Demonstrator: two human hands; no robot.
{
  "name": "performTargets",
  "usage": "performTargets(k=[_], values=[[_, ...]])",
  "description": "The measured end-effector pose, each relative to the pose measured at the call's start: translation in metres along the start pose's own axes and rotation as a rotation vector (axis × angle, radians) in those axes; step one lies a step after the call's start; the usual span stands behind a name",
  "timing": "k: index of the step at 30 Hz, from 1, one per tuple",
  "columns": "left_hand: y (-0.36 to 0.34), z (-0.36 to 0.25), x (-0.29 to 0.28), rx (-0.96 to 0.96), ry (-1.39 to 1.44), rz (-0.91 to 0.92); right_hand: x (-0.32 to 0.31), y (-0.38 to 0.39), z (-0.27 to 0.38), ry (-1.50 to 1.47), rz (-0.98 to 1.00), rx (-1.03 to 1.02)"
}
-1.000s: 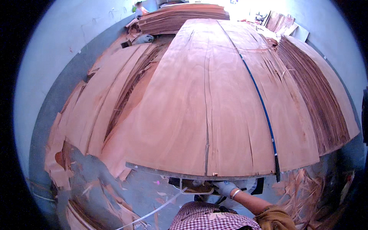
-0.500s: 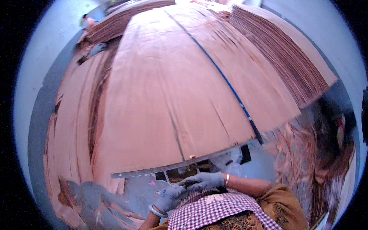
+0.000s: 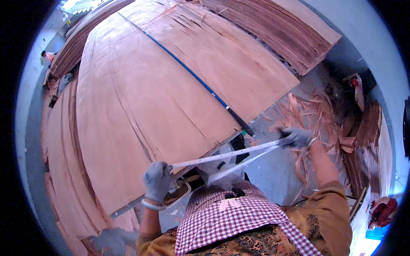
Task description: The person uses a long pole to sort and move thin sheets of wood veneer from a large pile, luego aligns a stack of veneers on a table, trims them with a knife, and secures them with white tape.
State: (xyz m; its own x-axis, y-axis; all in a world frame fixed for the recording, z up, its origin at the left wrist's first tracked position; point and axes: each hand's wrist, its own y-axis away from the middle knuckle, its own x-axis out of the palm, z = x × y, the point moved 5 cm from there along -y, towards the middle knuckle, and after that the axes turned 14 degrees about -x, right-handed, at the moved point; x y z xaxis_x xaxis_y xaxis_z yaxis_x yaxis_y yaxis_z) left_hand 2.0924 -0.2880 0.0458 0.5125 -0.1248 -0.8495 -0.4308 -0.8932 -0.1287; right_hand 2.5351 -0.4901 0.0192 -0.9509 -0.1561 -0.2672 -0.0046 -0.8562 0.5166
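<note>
In grey gloves, both my hands hold a long white tape [image 3: 226, 155] stretched above my checked apron [image 3: 230, 222]. Small dark marks dot its upper run. My left hand [image 3: 157, 181] is closed on one end, beside the near edge of a large wood veneer sheet [image 3: 128, 106]. Out to the right, my right hand [image 3: 294, 138] grips the other end, over the floor; its fingers are partly blurred. A second, slacker run of the tape hangs from the right hand toward the apron. Lying along the veneer is a blue pole [image 3: 192, 72] with a black grip.
Stacked veneer sheets [image 3: 273, 32] stand at the far right, with more veneer [image 3: 64, 149] along the left. Loose veneer scraps [image 3: 303, 111] litter the floor by my right hand. A pale-rimmed container [image 3: 181, 196] sits below the sheet's near edge. A person [image 3: 46, 56] is far off, upper left.
My hands, together near the apron before, are now spread wide with the white tape taut between them. The view has swung, so the veneer sits further up and left.
</note>
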Motion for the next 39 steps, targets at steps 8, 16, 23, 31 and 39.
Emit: performTargets(k=[8,16,23,31,39], values=[[-0.07,-0.167,0.122,-0.088,0.301,0.366,-0.23,0.03,-0.025,1.139,-0.566,0.119],[-0.097,-0.212,0.191,-0.691,1.081,0.708,-0.02,-0.099,0.048,0.14,0.048,-0.829],[-0.116,-0.184,0.19,-0.773,1.32,0.742,-0.041,-0.129,0.075,0.207,0.058,-0.777],[-0.157,-0.132,0.187,-0.617,1.053,0.162,-0.055,-0.24,0.062,-0.48,0.111,-0.279],[-0.187,-0.163,0.21,0.109,-0.209,-0.111,-0.058,-0.278,0.042,-0.279,0.074,-0.167]])
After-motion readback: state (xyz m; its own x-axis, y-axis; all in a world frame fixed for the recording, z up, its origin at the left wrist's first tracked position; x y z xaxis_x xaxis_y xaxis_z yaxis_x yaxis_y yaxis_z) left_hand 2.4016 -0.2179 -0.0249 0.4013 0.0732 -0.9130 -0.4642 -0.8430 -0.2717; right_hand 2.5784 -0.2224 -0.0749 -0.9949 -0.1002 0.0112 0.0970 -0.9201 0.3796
